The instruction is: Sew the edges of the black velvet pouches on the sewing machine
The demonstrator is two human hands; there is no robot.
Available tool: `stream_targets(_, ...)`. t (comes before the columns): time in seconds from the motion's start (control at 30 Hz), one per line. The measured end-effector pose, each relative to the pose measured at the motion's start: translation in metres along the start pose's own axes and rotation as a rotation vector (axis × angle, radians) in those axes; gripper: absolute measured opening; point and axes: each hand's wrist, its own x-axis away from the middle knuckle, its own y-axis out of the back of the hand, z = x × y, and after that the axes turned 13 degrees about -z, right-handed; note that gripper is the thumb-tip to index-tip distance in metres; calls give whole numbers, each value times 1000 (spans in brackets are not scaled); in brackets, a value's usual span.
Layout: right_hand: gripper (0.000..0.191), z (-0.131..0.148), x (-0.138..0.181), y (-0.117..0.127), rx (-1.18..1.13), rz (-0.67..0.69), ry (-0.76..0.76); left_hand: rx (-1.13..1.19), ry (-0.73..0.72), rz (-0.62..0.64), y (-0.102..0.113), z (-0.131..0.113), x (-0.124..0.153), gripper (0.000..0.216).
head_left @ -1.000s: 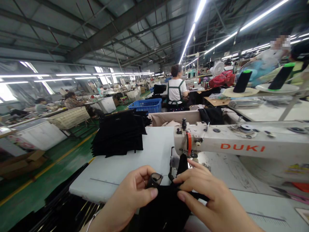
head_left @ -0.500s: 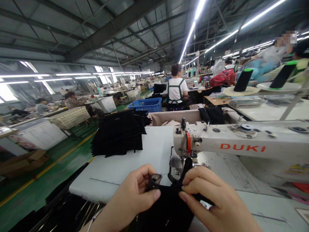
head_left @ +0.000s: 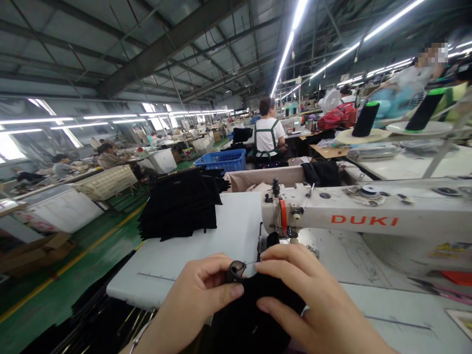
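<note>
My left hand (head_left: 210,290) is closed on a black fabric piece (head_left: 254,314), thumb and fingers pinching its curled upper end. A small loop shows there, with a brownish inner side. From that loop a thin pale thread (head_left: 251,263) runs toward my right fingertips. My right hand (head_left: 295,290) lies over the fabric's right side, its thumb apart from the forefinger; whether it touches the thread I cannot tell. Just beyond my hands stands the white sewing machine (head_left: 332,201) marked DUKI; its needle area is partly hidden behind my right hand.
A stack of black fabric pieces (head_left: 180,201) lies on the white table (head_left: 177,250) at the left. Scissors (head_left: 438,290) rest at the right edge. Behind are a blue basket (head_left: 221,160), a person in a white shirt (head_left: 267,135) and black thread cones (head_left: 365,120).
My right hand has moved left toward the loop, and its pinch on the black strap-like part has loosened, with thumb and forefinger now apart. My left hand keeps its hold.
</note>
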Motion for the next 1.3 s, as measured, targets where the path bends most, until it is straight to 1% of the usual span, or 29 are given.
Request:
stream_targets(0.07, 19, 5, -3, -3, -8, -28, 42, -63, -45, -16, 0, -2, 1, 13)
stream_targets(0.1, 13, 7, -4, -5, -11, -40, 49, -94, -65, -28, 0, -2, 2, 13)
stream_targets(0.17, 8, 9, -4, -6, -6, -57, 41, -142, -101, -63, 0, -3, 5, 12)
stream_targets(0.3, 6, 10, -3, -5, 40, -24, 6, -203, -133, -116, 1, -4, 8, 10)
stream_targets(0.37, 3, 10, -4, -4, 53, -19, 20, -210, -133, -129, 1, -5, 9, 9)
stream_targets(0.43, 6, 11, -7, -3, 34, -16, 46, -209, -132, -128, 2, -5, 9, 9)
stream_targets(0.5, 9, 12, -9, -4, -26, 1, 41, -197, -125, -115, 2, -4, 8, 9)
stream_targets(0.6, 12, 12, -10, -7, -107, 40, -77, -125, -92, -88, 1, -1, 7, 12)
stream_targets(0.67, 12, 12, -8, -10, -111, 36, -182, -68, -61, -84, 0, 1, 6, 11)
stream_targets(0.73, 11, 12, -7, -12, -97, 28, -253, -33, -34, -96, -1, 2, 5, 9)
stream_targets(0.97, 12, 13, -8, -16, -42, 33, -330, -119, -9, -107, 1, 2, 4, 12)
stream_targets(1.03, 13, 12, -8, -18, -30, 48, -345, -107, 26, -90, 2, 4, 3, 15)
stream_targets(1.13, 17, 9, -8, -18, -61, 74, -343, -75, 77, -21, 4, 4, 1, 22)
stream_targets(1.23, 20, 11, -9, -13, -181, 112, -276, -92, 85, 95, 11, -9, -5, 25)
stream_targets(1.3, 26, 14, -8, -10, -313, 174, -195, -135, 81, 201, 18, -23, -13, 24)
